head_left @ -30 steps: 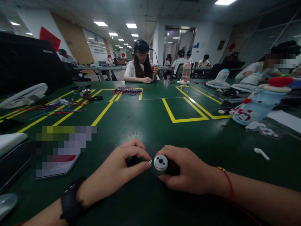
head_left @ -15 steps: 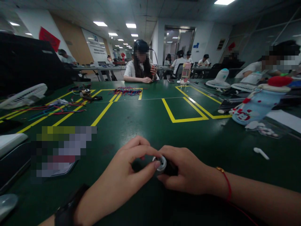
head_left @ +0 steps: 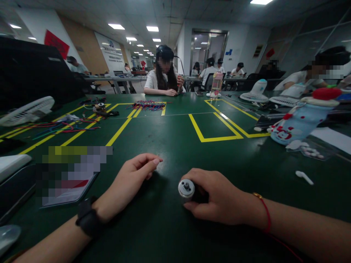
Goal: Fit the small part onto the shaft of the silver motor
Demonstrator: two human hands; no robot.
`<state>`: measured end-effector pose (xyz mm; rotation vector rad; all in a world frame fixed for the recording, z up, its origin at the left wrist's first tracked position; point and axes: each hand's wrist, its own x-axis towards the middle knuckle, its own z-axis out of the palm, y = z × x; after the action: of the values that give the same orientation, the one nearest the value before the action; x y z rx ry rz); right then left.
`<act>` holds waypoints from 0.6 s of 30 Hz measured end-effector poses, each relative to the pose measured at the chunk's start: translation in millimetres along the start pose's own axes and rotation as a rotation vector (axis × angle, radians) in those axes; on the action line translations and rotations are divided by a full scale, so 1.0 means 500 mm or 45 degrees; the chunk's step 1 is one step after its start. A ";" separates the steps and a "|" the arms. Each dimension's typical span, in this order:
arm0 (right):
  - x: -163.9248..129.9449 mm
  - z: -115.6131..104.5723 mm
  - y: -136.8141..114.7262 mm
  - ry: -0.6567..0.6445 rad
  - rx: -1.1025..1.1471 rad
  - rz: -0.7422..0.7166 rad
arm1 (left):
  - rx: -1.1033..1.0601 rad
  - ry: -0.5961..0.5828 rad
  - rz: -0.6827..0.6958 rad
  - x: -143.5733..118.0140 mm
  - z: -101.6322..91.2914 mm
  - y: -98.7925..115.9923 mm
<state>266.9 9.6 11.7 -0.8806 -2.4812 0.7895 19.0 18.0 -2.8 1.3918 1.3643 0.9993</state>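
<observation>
The right hand [head_left: 219,199] lies on the green table [head_left: 175,146], its fingers curled tight around a small dark cylinder [head_left: 192,191] with a round silver end that faces left. The cylinder sits low, right at the table surface. The left hand [head_left: 131,179] rests a little apart to the left, thumb and forefinger pressed together at the tips; I cannot tell whether anything is pinched between them. A black watch [head_left: 87,221] sits on the left wrist, a red string [head_left: 264,212] on the right. Beside the left hand lies a phone [head_left: 68,182]. Across the table a person [head_left: 164,78] sits behind a bundle of coloured wires [head_left: 149,106].
</observation>
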 end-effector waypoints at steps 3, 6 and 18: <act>0.000 0.001 0.002 -0.001 0.009 -0.004 | -0.037 0.002 -0.021 -0.001 0.000 -0.001; 0.002 0.001 0.002 -0.001 0.014 -0.010 | -0.145 0.022 -0.038 0.003 0.001 -0.002; -0.001 0.006 0.002 0.007 -0.033 -0.010 | 0.348 -0.250 0.372 -0.056 0.049 0.075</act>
<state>266.3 8.8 8.8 -0.8802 -2.4936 0.7533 50.7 -10.3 28.7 1.8842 1.2048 0.8539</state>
